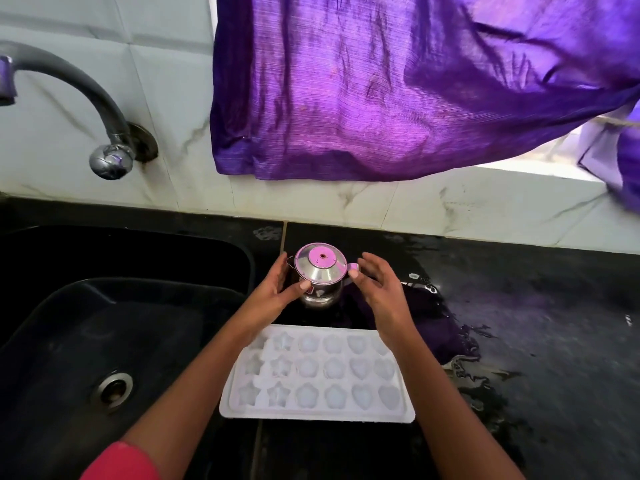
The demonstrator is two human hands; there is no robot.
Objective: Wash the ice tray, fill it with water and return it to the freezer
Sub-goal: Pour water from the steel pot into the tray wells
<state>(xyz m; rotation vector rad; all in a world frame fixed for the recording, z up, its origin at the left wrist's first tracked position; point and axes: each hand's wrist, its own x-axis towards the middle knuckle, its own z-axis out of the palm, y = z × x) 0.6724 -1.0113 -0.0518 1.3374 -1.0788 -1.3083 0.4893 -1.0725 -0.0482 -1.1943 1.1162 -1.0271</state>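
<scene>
Head view — ice tray (317, 372) lies beside the sink (69, 323); left hand (273, 292) grips the steel jug (320, 275), right hand (379, 289) loosely open alongside — filling and freezing apparently remain.

text: none readable | steel pot (320, 271) | sticker (310, 291) (small, red) too blurred
</scene>
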